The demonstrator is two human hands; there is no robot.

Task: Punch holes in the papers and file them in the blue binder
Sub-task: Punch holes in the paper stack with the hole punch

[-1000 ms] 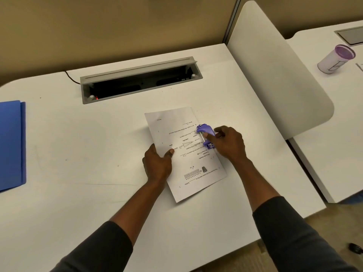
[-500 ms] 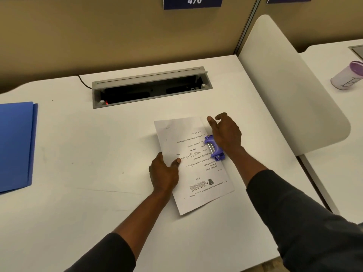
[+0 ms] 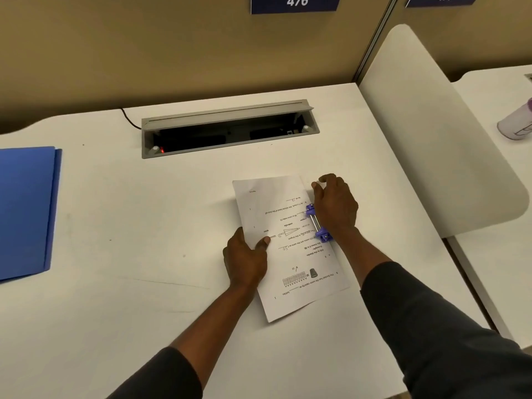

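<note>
Mid-worktop, the left hand (image 3: 244,260) pinches the printed white paper sheet (image 3: 288,254), thumb on top. The right hand (image 3: 335,208), fingers loosely curled, presses the small purple hole punch (image 3: 316,224) onto its far edge. Punching looks underway. The flat blue binder (image 3: 26,208) lies closed, well apart on the white worktop (image 3: 115,283), so filing remains.

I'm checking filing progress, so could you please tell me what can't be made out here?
Head view:
Holes in the paper: the right hand covers the purple hole punch and that edge.
Blue binder: cut off by the left edge.
Cup on the next desk: cut off by the right edge.
</note>
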